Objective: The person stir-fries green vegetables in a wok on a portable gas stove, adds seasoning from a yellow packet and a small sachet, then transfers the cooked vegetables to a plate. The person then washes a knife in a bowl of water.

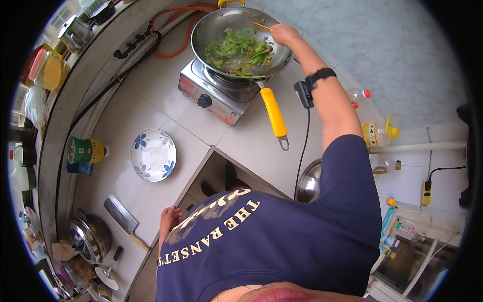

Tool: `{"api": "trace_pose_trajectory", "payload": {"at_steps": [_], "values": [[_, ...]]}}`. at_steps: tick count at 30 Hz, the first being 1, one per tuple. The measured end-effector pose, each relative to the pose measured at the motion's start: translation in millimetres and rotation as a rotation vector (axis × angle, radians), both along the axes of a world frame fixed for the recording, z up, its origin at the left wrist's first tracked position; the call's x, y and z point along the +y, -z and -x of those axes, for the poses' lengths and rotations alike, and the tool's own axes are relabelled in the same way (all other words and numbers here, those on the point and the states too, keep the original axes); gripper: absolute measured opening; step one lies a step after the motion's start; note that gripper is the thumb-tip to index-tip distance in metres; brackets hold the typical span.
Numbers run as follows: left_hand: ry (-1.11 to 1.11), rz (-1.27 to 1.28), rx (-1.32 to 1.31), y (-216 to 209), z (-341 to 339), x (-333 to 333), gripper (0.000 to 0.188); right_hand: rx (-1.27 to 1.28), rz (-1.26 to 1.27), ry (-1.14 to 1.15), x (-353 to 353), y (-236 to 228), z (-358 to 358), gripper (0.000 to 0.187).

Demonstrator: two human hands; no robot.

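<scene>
My right hand (285, 34) reaches over the far right rim of a steel wok (201, 31), closed around light wooden chopsticks (260, 25) that point into it. Sliced green vegetables (239, 46), with a few reddish bits, lie in the wok. It sits on a steel gas stove (216, 95) with a black knob. The wok's long yellow handle (272, 111) points toward me, and nobody holds it. Low at my left side, my left hand (171, 219) is by the counter's edge with its fingers curled in. I see nothing in it.
A flowered plate (153, 155) stands left of centre. Nearer me lie a cleaver (121, 213), a lidded pot (90, 236) and a spatula (107, 277). An orange gas hose (173, 54) runs behind the stove. Oil bottles (377, 133) and a steel bowl (308, 183) are on the right.
</scene>
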State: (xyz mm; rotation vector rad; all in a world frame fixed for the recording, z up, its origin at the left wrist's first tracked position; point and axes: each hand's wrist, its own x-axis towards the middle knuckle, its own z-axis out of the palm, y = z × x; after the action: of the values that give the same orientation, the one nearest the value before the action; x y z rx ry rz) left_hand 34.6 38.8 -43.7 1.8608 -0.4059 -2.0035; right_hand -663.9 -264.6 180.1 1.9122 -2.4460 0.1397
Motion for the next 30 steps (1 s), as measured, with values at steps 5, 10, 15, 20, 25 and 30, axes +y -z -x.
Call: {"api": "trace_pose_trajectory", "payload": {"at_steps": [5,10,15,20,25,30], "values": [[0.060,0.019,-0.082,-10.3,8.8,-2.7,0.028,0.522,-0.198,-0.451,-35.7,23.0,-31.5,0.027],[0.033,-0.008,-0.066,-14.6,10.1,-4.8,0.026,-0.283,-0.121,-0.267,2.9,-11.6,-66.0,0.032],[0.065,-0.011,-0.062,-10.4,14.0,-7.0,0.025,-0.689,-0.216,-0.080,27.2,-38.5,-111.7,0.034],[0.078,0.007,-0.056,-12.6,14.9,-16.3,0.025,-0.519,-0.267,0.024,30.3,-31.1,-89.2,0.030],[0.104,-0.003,-0.062,-17.9,18.3,-13.2,0.026,-0.237,-0.083,-0.006,-6.6,-9.4,-63.4,0.024],[0.090,0.021,-0.042,-18.6,16.4,-14.5,0.026,0.037,-0.257,-0.130,-18.8,1.0,-86.6,0.026]]}}
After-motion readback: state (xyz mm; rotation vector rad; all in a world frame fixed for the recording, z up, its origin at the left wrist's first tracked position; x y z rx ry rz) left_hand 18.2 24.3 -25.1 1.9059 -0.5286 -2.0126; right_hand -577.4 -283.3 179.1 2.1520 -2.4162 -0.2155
